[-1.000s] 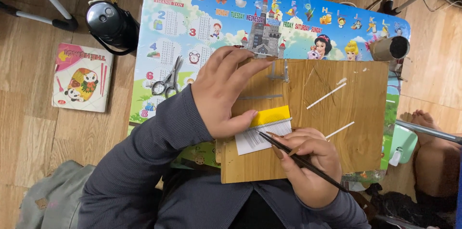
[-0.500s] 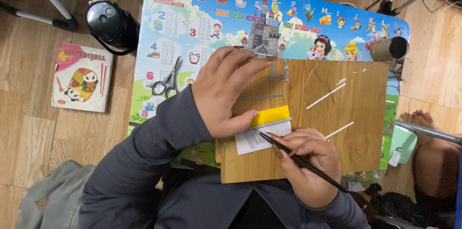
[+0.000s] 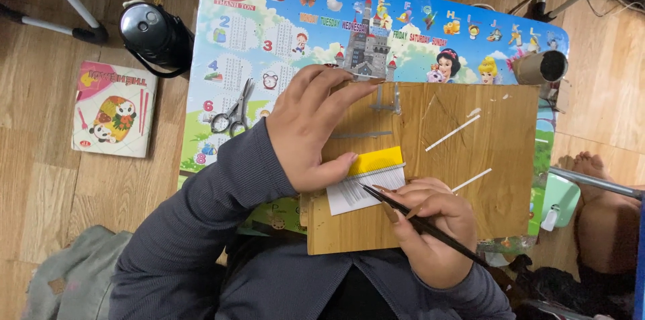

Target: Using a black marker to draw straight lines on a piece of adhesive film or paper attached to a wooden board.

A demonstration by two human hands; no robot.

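While the left hand [image 3: 316, 128] lies flat, gripping nothing, pinning the yellow-and-white card [image 3: 368, 179] on the board [image 3: 470, 212], the right hand [image 3: 430, 229] pinches a thin dark stylus [image 3: 420, 222], tip on the card's white strip; this looks like fine marking or scoring. Scissors [image 3: 232, 115] lie at 9 o'clock on the picture-printed surface [image 3: 282, 31]; a black flask [image 3: 154, 34] and booklet [image 3: 114, 108] sit on the wooden floor [image 3: 40, 179].

Scissors [image 3: 232, 116] on picture-printed counter [image 3: 269, 17]. Cardboard tube [image 3: 541, 67] at its far corner. Black flask [image 3: 156, 36] and booklet [image 3: 114, 118] on wood floor [image 3: 40, 206].
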